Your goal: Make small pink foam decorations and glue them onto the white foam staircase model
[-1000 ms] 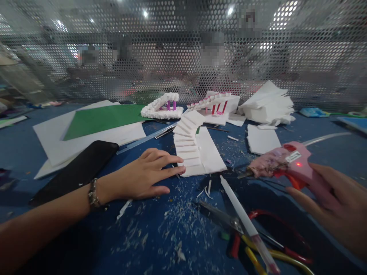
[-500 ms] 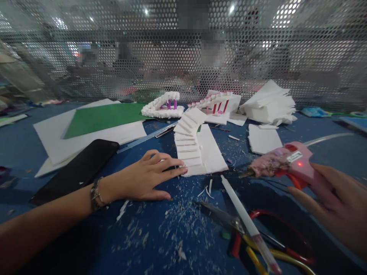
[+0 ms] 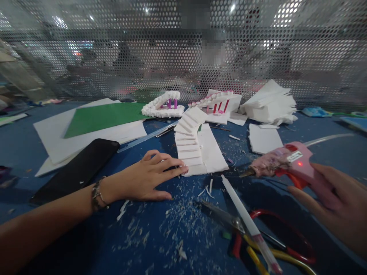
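Bare forearms, left wrist – beaded bracelet (image 3: 96, 192)

Craft workshop; blue table (image 3: 43, 149) strewn with foam scraps (image 3: 183, 214); perforated metal screen (image 3: 315, 57) behind

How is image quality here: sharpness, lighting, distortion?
Head view: dim, wide-angle bowing at edges; white stepped foam staircase at centre sharp; right hand gripping the pink hot-glue gun and red-handled scissors soft; ceiling lights glare through the perforated metal screen.
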The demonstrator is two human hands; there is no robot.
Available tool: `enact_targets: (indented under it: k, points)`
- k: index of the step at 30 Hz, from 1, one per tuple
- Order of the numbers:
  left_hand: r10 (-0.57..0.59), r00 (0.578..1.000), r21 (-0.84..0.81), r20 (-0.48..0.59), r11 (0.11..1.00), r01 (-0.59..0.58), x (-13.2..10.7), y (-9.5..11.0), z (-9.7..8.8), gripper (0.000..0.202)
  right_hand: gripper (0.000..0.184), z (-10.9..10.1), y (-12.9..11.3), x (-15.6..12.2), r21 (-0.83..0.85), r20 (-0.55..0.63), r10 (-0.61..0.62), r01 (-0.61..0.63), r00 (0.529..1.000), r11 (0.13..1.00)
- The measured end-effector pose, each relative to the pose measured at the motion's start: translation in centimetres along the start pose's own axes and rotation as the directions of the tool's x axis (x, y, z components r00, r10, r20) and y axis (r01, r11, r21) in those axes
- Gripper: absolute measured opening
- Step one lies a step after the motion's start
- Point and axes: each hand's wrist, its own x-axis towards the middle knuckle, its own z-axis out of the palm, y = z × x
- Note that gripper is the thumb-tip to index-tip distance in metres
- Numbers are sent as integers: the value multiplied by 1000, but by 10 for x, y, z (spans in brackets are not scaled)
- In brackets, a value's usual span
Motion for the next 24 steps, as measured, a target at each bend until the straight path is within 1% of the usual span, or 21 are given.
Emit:
enact_targets:
  k: [2, 5, 8, 13, 17, 24]
  points:
    - [-4, 1000, 6, -9, 1000, 4, 0, 0, 1, 56, 51, 0, -1, 1, 11, 4, 0, -1, 1000, 1000]
    - [-4, 1000, -10, -25, 1000, 3, 0, 0, 1, 59, 53, -1, -2, 3, -15, -6, -15, 15, 1000, 1000]
    - [-29, 997, -56, -69, 998, 25, 0, 0, 2, 61, 54, -2, -3, 6, -31, -26, -49, 48, 998, 998]
    - [-42, 989, -124, -139, 992, 25, -2, 1, 3, 52, 52, -3, -5, 10, -19, -41, -78, 77, 996, 997]
    - [-61, 982, -108, -181, 993, 42, -3, 1, 3, 47, 52, -4, -5, 10, -23, -42, -93, 92, 995, 996]
    - [-18, 978, -64, -207, 998, 5, -2, 2, 3, 41, 51, -5, -5, 10, 14, -23, -76, 76, 997, 997]
